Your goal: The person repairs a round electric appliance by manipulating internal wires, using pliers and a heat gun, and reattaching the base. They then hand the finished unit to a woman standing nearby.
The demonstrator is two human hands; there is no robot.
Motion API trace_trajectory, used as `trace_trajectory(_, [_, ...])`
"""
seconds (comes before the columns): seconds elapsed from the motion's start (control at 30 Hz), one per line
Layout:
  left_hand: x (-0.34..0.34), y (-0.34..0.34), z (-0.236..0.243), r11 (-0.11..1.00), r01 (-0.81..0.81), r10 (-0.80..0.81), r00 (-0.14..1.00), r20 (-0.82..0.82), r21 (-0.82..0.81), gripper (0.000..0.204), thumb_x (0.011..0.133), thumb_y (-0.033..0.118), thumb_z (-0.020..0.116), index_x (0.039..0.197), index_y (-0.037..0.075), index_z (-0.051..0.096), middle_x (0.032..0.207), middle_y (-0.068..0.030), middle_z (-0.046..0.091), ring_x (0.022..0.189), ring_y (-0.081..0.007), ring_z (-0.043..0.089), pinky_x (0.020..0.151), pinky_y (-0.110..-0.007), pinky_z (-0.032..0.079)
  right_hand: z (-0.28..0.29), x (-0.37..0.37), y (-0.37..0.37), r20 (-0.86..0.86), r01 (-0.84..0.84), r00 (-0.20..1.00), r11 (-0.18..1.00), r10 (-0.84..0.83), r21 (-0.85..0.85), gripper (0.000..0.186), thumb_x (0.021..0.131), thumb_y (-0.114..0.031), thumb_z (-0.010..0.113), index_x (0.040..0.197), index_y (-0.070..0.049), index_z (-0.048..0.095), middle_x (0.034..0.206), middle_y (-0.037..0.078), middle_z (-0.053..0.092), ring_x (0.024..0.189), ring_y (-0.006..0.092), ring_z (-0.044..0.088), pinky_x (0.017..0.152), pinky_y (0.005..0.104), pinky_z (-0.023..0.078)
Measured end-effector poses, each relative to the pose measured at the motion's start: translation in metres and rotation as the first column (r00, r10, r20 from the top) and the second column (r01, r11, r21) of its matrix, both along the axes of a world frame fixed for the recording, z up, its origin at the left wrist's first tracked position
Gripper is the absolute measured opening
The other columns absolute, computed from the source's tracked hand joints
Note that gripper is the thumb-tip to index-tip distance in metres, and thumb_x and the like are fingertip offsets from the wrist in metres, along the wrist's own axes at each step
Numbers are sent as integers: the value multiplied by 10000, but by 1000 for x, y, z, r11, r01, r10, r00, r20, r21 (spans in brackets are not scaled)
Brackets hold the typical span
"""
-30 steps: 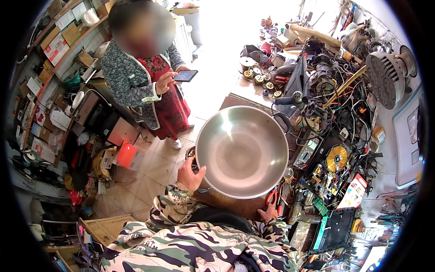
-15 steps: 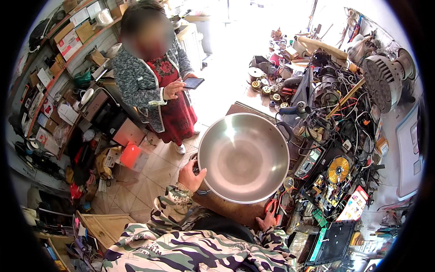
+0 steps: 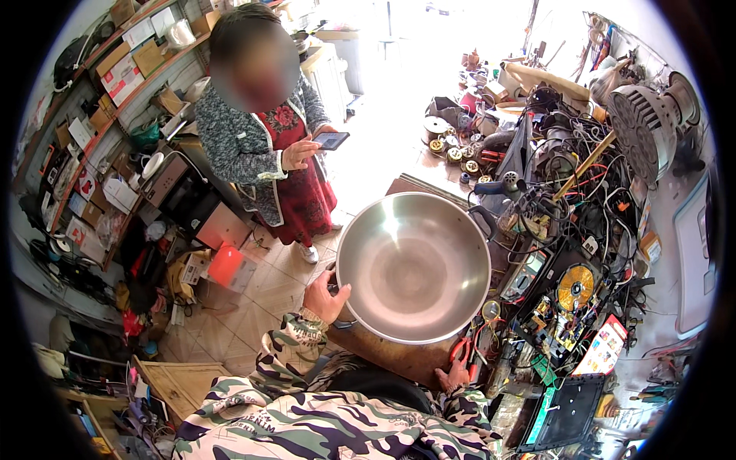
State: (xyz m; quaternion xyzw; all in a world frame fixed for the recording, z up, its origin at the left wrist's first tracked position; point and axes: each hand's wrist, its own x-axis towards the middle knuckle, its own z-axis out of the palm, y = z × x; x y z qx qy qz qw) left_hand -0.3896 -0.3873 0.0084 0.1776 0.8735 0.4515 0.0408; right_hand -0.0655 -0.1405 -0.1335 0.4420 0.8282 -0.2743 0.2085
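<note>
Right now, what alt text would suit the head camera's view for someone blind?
A wide silver pan sits on a workbench before a person in camouflage, left hand at the pan's left side, right hand near red-handled pliers. Electronic clutter crowds the right; farther off, left, another person holds a phone.

Pan (image 3: 414,268) sits on the bench (image 3: 399,357), pliers (image 3: 461,350) just off its near right rim, cables (image 3: 592,224) heaped along the right, spools (image 3: 438,126) on the far side; far left, a person (image 3: 244,149) standing right of shelves (image 3: 115,116) stacked with boxes (image 3: 123,78).
</note>
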Motion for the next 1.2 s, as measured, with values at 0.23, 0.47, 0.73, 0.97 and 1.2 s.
trace_trajectory(0.23, [2,0,10,1000,1,-1,1000,25,-14,479,817,304,709,1149,-35,637,1010,-206,719,966,-327,701,847,-404,529,-7,4,-1,-108,16,994,1000,-14,19,788,723,-427,822,1325,-9,532,1110,318,652,1101,453,626,971,487,494])
trace_trajectory(0.47, [2,5,8,1000,-18,18,999,33,8,435,809,282,720,1118,-16,654,991,-194,721,940,-310,706,826,-393,535,-10,6,1,-109,33,994,999,-33,5,753,735,-442,799,1303,-10,558,1080,296,670,1058,445,649,935,488,514])
trace_trajectory(0.73, [-3,0,-4,1000,-20,21,1000,-5,17,381,807,265,725,1076,4,655,906,-177,722,847,-317,712,769,-404,547,-14,3,-1,-117,-14,993,999,19,39,694,759,-458,773,1250,-25,540,970,306,670,949,489,657,830,531,530])
trace_trajectory(0.97, [-1,3,0,995,12,-18,998,65,100,346,823,217,721,1066,-17,643,884,-150,722,816,-266,710,760,-364,543,-8,4,-10,-78,40,996,997,-35,59,615,785,-467,747,1188,-42,558,916,277,689,888,450,682,797,537,539])
trace_trajectory(1.2, [-6,2,-8,993,69,-76,995,66,97,299,859,202,685,1065,-11,642,895,-139,706,810,-230,681,753,-359,526,-9,5,-8,-99,70,993,997,-67,25,616,784,-470,767,1167,-41,549,939,297,675,909,475,665,788,539,530])
